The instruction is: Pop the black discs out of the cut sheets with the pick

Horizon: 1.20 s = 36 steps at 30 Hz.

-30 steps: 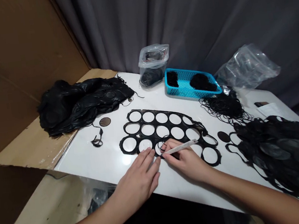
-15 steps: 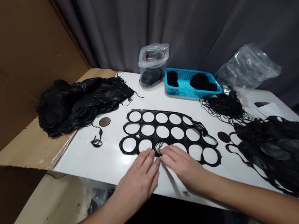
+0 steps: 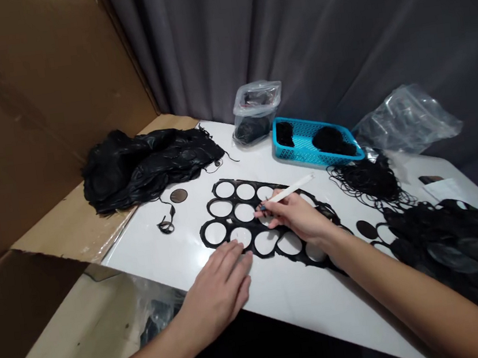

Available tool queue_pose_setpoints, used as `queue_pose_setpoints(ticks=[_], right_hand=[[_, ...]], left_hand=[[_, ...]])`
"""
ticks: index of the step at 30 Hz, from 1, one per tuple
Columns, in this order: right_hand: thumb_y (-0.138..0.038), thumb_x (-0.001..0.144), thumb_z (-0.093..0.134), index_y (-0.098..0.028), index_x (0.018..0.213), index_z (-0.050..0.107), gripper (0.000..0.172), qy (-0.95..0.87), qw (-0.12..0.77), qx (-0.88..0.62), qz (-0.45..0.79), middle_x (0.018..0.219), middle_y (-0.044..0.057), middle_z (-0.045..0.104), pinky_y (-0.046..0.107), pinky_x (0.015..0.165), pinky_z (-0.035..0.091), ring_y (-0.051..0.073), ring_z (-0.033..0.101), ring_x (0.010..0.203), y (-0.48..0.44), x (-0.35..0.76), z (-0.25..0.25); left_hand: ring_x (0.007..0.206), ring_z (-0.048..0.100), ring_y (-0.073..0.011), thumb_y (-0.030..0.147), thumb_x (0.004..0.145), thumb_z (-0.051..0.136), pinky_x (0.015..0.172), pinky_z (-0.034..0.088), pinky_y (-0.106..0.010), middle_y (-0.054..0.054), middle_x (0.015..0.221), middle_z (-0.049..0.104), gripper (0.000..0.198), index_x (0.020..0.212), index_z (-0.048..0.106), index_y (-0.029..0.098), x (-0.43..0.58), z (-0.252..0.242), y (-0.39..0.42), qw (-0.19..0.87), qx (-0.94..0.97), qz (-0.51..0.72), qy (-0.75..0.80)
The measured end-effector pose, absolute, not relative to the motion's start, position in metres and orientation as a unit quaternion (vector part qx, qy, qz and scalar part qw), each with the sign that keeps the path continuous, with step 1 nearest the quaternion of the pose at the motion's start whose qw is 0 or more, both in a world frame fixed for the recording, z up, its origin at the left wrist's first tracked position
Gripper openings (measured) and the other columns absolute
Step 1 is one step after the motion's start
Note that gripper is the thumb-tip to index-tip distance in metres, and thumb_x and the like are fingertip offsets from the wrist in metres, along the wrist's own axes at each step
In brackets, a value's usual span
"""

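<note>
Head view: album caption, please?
Left hand at the edge of a flat black round-holed sheet, right hand holding a slim white tool.

The white table point(image 3: 270, 291) bears a holed black sheet point(image 3: 254, 227).

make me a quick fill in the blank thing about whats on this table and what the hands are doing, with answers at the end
1. The right hand holds a slim tool that is mostly ____ in colour.
2. The left hand lies palm ____ at the near edge of the black sheet.
3. Seen from the camera, the clear bag with black contents stands to the ____ of the basket.
4. The holes in the black sheet are ____ in shape.

Missing words: white; down; left; round
</note>
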State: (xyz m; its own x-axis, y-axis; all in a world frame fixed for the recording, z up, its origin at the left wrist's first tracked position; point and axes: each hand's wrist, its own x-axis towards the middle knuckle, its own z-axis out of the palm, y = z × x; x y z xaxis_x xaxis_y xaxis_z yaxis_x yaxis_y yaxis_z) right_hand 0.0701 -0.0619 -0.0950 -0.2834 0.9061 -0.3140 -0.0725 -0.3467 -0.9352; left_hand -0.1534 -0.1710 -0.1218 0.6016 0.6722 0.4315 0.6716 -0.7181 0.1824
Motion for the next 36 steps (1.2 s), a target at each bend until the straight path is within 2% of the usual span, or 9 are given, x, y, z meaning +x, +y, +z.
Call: queue_pose_setpoints(ticks=[3, 5, 10, 19, 25, 27, 29, 32, 36], right_hand=[[-0.041, 0.078, 0.077, -0.018, 0.079, 0.051, 0.035, -0.454, 0.330, -0.419, 0.714, 0.091, 0.005, 0.065, 0.030, 0.079, 0.054, 0.017, 0.066, 0.090, -0.078, 0.049, -0.099], [-0.039, 0.085, 0.070, -0.019, 0.078, 0.049, 0.030, -0.533, 0.296, -0.400, 0.684, 0.087, 0.003, 0.063, 0.032, 0.085, 0.050, 0.017, 0.064, 0.090, -0.088, 0.044, -0.103], [-0.033, 0.094, 0.056, -0.020, 0.076, 0.047, 0.024, -0.694, 0.247, -0.419, 0.531, 0.086, 0.002, 0.059, 0.032, 0.080, 0.045, 0.018, 0.058, 0.087, -0.106, 0.042, -0.109], [-0.021, 0.096, 0.050, -0.020, 0.076, 0.046, 0.020, -0.777, 0.253, -0.396, 0.420, 0.090, 0.003, 0.059, 0.031, 0.081, 0.043, 0.017, 0.055, 0.087, -0.111, 0.038, -0.113], [-0.009, 0.094, 0.041, -0.017, 0.096, 0.054, 0.016, -0.913, 0.222, -0.287, 0.184, 0.104, 0.014, 0.063, 0.039, 0.085, 0.047, 0.025, 0.055, 0.097, -0.120, 0.039, -0.117], [-0.010, 0.092, 0.040, -0.016, 0.094, 0.055, 0.017, -0.904, 0.238, -0.330, 0.132, 0.102, 0.015, 0.064, 0.042, 0.084, 0.048, 0.027, 0.057, 0.097, -0.101, 0.049, -0.114], [-0.017, 0.093, 0.043, -0.019, 0.084, 0.053, 0.014, -0.838, 0.298, -0.442, 0.116, 0.089, 0.013, 0.065, 0.041, 0.076, 0.049, 0.027, 0.060, 0.085, -0.070, 0.064, -0.110], [-0.028, 0.092, 0.051, -0.021, 0.076, 0.048, 0.017, -0.705, 0.360, -0.567, 0.226, 0.082, 0.008, 0.065, 0.037, 0.067, 0.051, 0.022, 0.061, 0.069, -0.027, 0.078, -0.102], [-0.035, 0.083, 0.066, -0.020, 0.077, 0.051, 0.022, -0.554, 0.372, -0.507, 0.545, 0.090, 0.008, 0.066, 0.027, 0.057, 0.053, 0.020, 0.066, 0.082, -0.018, 0.055, -0.098]], left_hand=[[0.123, 0.054, -0.0328, 0.018, 0.097, 0.051, 0.102, 0.052, -0.049, -0.019, 0.126, 0.060, 0.029, 0.121, 0.061, 0.005, -0.163, -0.122, -0.173, -0.020, 0.884, 0.233, 0.406], [0.123, 0.054, -0.0328, 0.019, 0.098, 0.052, 0.102, 0.052, -0.048, -0.019, 0.125, 0.061, 0.029, 0.121, 0.061, 0.005, -0.168, -0.124, -0.175, -0.024, 0.886, 0.222, 0.407], [0.127, 0.051, -0.0331, 0.022, 0.097, 0.052, 0.105, 0.050, -0.048, -0.018, 0.129, 0.061, 0.035, 0.128, 0.059, 0.005, -0.170, -0.129, -0.179, -0.019, 0.889, 0.194, 0.414], [0.123, 0.053, -0.0329, 0.021, 0.096, 0.052, 0.102, 0.051, -0.048, -0.017, 0.126, 0.062, 0.035, 0.127, 0.059, 0.006, -0.168, -0.128, -0.177, -0.018, 0.889, 0.196, 0.414], [0.118, 0.055, -0.0310, 0.021, 0.096, 0.049, 0.106, 0.048, -0.048, -0.017, 0.119, 0.063, 0.032, 0.122, 0.060, 0.005, -0.169, -0.125, -0.173, -0.012, 0.897, 0.191, 0.398], [0.117, 0.055, -0.0304, 0.021, 0.096, 0.049, 0.106, 0.047, -0.048, -0.016, 0.117, 0.063, 0.031, 0.121, 0.060, 0.006, -0.169, -0.124, -0.171, -0.002, 0.899, 0.192, 0.393], [0.117, 0.054, -0.0304, 0.020, 0.096, 0.049, 0.106, 0.047, -0.048, -0.015, 0.116, 0.063, 0.031, 0.122, 0.060, 0.006, -0.169, -0.123, -0.170, 0.006, 0.900, 0.196, 0.390], [0.118, 0.054, -0.0305, 0.021, 0.097, 0.049, 0.105, 0.048, -0.048, -0.015, 0.118, 0.062, 0.031, 0.123, 0.059, 0.007, -0.170, -0.124, -0.171, 0.008, 0.898, 0.204, 0.390], [0.122, 0.053, -0.0297, 0.021, 0.098, 0.050, 0.106, 0.048, -0.045, -0.015, 0.124, 0.060, 0.030, 0.125, 0.057, 0.010, -0.178, -0.126, -0.174, 0.001, 0.888, 0.224, 0.401]])
